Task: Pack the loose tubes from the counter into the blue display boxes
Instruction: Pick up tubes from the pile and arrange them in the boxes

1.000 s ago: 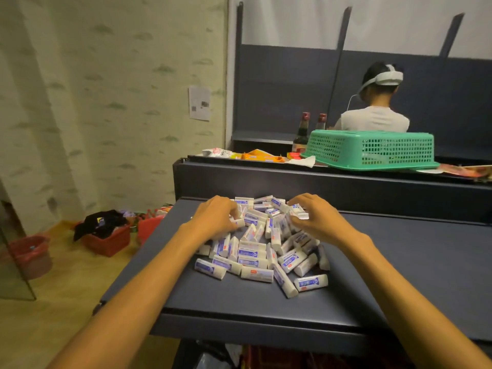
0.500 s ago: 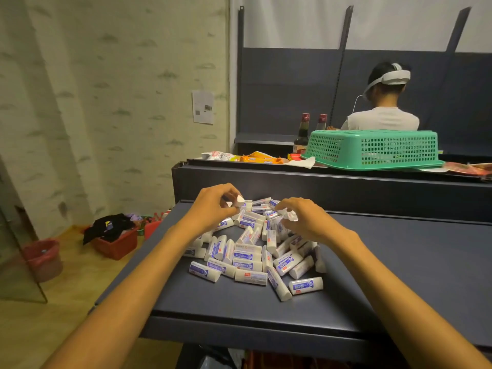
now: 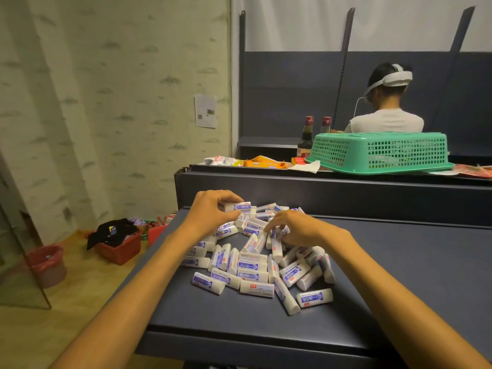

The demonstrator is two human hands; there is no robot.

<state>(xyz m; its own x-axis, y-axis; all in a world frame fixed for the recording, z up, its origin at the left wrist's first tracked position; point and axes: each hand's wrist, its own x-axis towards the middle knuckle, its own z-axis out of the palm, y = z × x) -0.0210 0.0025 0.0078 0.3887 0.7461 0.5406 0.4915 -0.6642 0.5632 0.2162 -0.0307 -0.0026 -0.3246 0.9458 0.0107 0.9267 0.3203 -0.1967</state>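
A heap of several small white tubes (image 3: 253,265) with blue labels lies on the dark blue counter (image 3: 399,275). My left hand (image 3: 210,211) hovers over the heap's far left side and pinches one tube (image 3: 238,206), lifted a little above the others. My right hand (image 3: 295,227) reaches into the middle of the heap, fingers curled round one or two tubes (image 3: 278,233). No blue display box shows in this view.
A raised dark ledge (image 3: 319,187) runs behind the counter, carrying snack packets (image 3: 263,162), an upturned green basket (image 3: 380,153) and two dark bottles (image 3: 306,137). A person with a headset (image 3: 386,102) sits beyond. Red bins (image 3: 119,249) stand on the floor at left.
My left hand has lifted a tube clear of the heap's far edge. My right hand has moved toward the heap's middle and curled round tubes there.
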